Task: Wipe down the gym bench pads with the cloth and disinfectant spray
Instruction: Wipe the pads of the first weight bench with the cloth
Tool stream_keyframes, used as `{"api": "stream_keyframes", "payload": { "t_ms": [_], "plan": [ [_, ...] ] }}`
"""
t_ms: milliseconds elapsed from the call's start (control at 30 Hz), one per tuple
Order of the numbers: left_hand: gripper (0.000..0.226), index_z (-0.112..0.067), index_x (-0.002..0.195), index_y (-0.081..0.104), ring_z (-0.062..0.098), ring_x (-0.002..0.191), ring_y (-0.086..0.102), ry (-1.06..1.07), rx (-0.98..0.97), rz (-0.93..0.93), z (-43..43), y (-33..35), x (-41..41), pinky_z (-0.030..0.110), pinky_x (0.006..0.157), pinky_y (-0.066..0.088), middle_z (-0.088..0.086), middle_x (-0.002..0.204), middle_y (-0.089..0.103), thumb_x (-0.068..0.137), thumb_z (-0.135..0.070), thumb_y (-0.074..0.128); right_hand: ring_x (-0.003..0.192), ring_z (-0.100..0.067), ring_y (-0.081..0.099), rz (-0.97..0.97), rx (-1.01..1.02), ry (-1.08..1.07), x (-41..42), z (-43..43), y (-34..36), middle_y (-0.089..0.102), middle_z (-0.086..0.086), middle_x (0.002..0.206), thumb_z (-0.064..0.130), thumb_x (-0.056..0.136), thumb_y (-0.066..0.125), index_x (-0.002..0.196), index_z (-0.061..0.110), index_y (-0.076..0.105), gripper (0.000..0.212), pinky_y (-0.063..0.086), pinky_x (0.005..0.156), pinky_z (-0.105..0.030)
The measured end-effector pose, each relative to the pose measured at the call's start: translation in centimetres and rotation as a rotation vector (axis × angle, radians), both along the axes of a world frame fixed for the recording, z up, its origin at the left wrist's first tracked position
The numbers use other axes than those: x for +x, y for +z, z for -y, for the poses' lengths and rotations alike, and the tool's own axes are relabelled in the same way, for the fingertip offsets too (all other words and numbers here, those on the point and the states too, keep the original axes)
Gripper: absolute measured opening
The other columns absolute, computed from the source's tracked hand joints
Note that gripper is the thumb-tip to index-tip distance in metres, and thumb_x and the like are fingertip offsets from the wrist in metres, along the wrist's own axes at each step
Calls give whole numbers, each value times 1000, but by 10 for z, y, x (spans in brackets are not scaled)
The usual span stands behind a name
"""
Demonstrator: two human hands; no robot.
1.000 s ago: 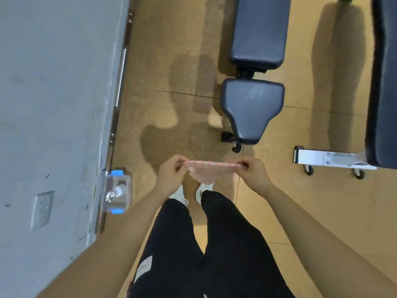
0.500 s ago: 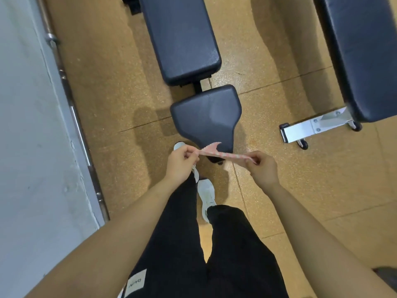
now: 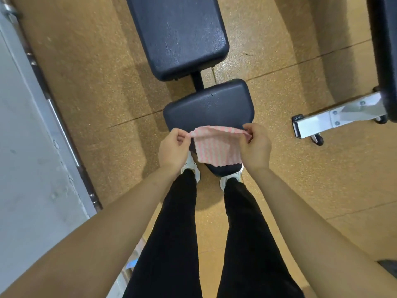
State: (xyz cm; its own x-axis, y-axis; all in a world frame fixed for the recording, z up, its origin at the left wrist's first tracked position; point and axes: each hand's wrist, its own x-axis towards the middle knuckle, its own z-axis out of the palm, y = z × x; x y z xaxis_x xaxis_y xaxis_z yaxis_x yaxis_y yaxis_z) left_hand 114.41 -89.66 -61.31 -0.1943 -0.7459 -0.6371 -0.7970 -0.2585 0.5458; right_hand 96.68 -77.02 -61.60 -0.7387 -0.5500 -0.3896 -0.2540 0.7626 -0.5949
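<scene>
A pink-and-white striped cloth (image 3: 216, 148) hangs spread between my two hands, just above the near end of the dark seat pad (image 3: 208, 108). My left hand (image 3: 173, 148) pinches its left top corner and my right hand (image 3: 255, 146) pinches its right top corner. Beyond the seat pad lies the long dark back pad (image 3: 178, 33) of the same bench. I stand at the seat's narrow end with a white shoe on either side. A blue bit (image 3: 132, 264) shows low by my left leg; no spray bottle can be made out.
A grey wall (image 3: 28, 168) with a metal rail (image 3: 62, 130) along its foot runs down the left. A second bench pad (image 3: 386, 50) on a white wheeled frame (image 3: 335, 119) stands to the right. The floor is tan speckled rubber.
I have stepped up to the bench, so the seat pad now lies right under my hands. The cloth, stretched thin before, now hangs open. The spray bottle by the wall has left the view.
</scene>
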Motion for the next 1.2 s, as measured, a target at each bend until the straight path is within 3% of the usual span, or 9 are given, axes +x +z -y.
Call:
{"api": "stream_keyframes", "payload": {
  "t_ms": [200,300,400,533,600,667,733,933,1200],
  "plan": [
    [29,-19,122,66,21,119,55,-131,-169,138,-5,-41,6,39,100,51,2,125,56,93,-18,64,126,-36,45,-273,145,597,21,12,-46,48,-13,141,25,88,65,137,15,52,52,43,102,-52],
    [55,-18,148,51,21,148,33,-165,-216,139,-10,-55,15,26,117,29,6,160,35,95,-18,65,152,-44,12,-268,276,820,31,14,-72,16,-6,168,53,97,44,159,28,25,69,13,121,-61],
    [64,-27,157,39,9,156,17,-111,-133,38,-17,-60,21,7,110,19,-7,172,13,99,-15,63,154,-47,-5,-343,324,886,35,11,-90,0,-6,171,65,100,30,162,34,10,72,-5,121,-65],
    [62,-29,155,43,1,152,18,-34,-125,-39,-20,-63,23,-10,100,13,-10,171,16,99,-12,63,155,-45,-1,-450,274,990,6,21,-97,4,-8,171,72,98,25,162,36,11,76,1,121,-66],
    [59,-28,153,45,-5,148,20,7,-135,-69,-20,-65,24,0,109,20,-11,169,21,99,-13,64,156,-42,-1,-468,290,912,-22,36,-101,3,-8,171,71,99,26,163,34,8,76,1,123,-64],
    [59,-27,154,45,-1,147,29,74,-143,-114,-17,-69,26,23,119,34,-12,165,28,99,-15,64,156,-41,-2,-458,292,795,-50,56,-103,1,-10,171,66,102,24,163,31,6,73,0,124,-60],
    [63,-25,156,41,8,141,45,154,-139,-154,-12,-73,27,37,114,46,-10,157,38,98,-16,65,156,-39,-3,-413,286,706,-70,74,-103,0,-12,171,62,104,20,163,26,6,70,3,125,-57],
    [65,-24,152,48,13,116,64,296,-91,-130,1,-82,28,36,106,52,-15,129,54,93,-14,73,153,-50,-3,-494,346,774,-46,99,-100,0,-13,171,63,103,13,163,33,2,68,3,121,-67],
    [51,-20,148,53,16,124,63,438,63,-267,9,-79,34,47,108,52,1,143,60,98,-14,57,156,-41,-1,-503,143,1221,58,92,-101,5,0,171,65,101,19,163,33,10,70,5,118,-70]
  ]
}}
